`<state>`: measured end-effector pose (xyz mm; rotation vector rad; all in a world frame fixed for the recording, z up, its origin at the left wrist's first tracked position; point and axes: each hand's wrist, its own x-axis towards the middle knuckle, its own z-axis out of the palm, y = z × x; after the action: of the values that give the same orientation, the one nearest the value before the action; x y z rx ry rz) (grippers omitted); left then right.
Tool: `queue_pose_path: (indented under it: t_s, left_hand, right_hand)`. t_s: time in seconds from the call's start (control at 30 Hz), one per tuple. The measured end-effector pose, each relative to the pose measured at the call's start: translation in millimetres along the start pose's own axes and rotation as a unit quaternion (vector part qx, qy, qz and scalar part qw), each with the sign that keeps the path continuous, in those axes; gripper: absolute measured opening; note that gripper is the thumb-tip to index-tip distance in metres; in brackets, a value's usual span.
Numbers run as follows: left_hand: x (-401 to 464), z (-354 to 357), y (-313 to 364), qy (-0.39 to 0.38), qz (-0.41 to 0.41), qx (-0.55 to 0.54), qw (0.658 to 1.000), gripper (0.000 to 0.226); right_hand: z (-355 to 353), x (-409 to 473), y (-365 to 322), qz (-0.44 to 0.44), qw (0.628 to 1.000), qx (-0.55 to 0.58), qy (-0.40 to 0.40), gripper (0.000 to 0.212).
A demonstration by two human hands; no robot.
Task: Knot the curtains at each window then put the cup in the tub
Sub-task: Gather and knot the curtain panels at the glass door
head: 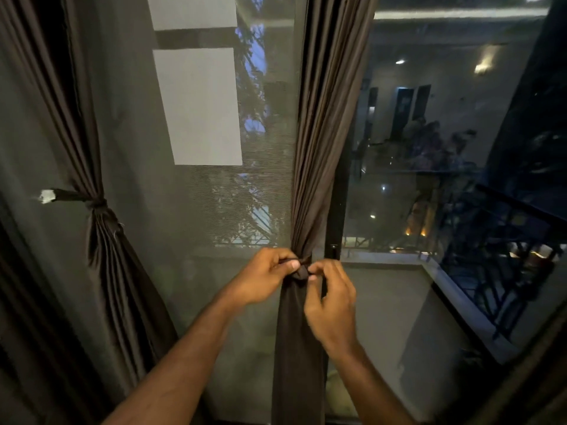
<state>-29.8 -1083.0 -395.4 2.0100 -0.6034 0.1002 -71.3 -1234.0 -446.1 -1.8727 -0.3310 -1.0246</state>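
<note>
Window (429,148): dark glass is seen behind two brown curtains; a balcony railing (506,240) is visible outside.
Left curtain (101,234): it is already gathered and held by a tie at mid-height, well apart from the hands.
Middle curtain (310,185): it is bunched at the window frame, with its tail hanging straight down between the forearms.
Risk: the knot may be left loose if the fabric is released before it is drawn tight, and the slick cloth could then slip open under the weight of the tail; the bunch could also be dragged off-centre by an uneven pull.
Left hand (264,279): it is raised to the knot from the lower left, fingers curled over the fabric, thumb pressed against the bunch.
Right hand (329,297): it is brought in from the lower right, the cloth pinched between fingertips and thumb at the knot's right side.
Knot (301,271): a small dark lump is held between both hands, apparently not yet tightened.
Cup and tub: neither is in view.
</note>
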Motion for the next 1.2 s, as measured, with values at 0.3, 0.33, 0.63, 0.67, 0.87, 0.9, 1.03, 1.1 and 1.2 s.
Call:
queue_pose_path:
  t_s: [0.3, 0.33, 0.63, 0.67, 0.87, 0.9, 1.03, 1.1, 1.2]
  left_hand:
    - [-5, -4, -6, 0.003, 0.005, -0.062, 0.998, 0.012]
    - [-8, -3, -7, 0.014, 0.012, -0.073, 0.997, 0.011]
    - [-24, -4, 0, -0.021, 0.063, -0.151, 0.986, 0.011]
    - [-29, -3, -1, -0.033, 0.071, -0.203, 0.976, 0.01]
    - [-34, 29, -9, 0.111, 0.046, -0.369, 0.922, 0.026]
    - [-32, 37, -7, 0.135, 0.03, -0.404, 0.904, 0.023]
    - [-18, 53, 3, 0.215, 0.005, -0.41, 0.887, 0.02]
    - [-9, 53, 14, 0.241, 0.02, -0.369, 0.897, 0.027]
    - [8, 47, 31, 0.267, 0.038, -0.295, 0.917, 0.031]
  right_hand:
    - [6, -7, -23, 0.055, 0.986, -0.151, -0.039, 0.011]
    - [5, -7, -22, 0.083, 0.986, -0.129, -0.057, 0.017]
    - [-2, 1, -13, 0.198, 0.948, 0.193, -0.158, 0.032]
    - [-1, 1, -12, 0.192, 0.944, 0.218, -0.156, 0.03]
    - [0, 10, -8, 0.185, 0.937, 0.26, -0.145, 0.03]
    - [0, 10, -7, 0.188, 0.935, 0.267, -0.14, 0.03]
    - [-1, 12, 3, 0.189, 0.934, 0.267, -0.145, 0.032]
    - [-4, 18, 10, 0.177, 0.941, 0.243, -0.153, 0.036]
    - [-6, 28, 19, 0.159, 0.95, 0.216, -0.163, 0.043]
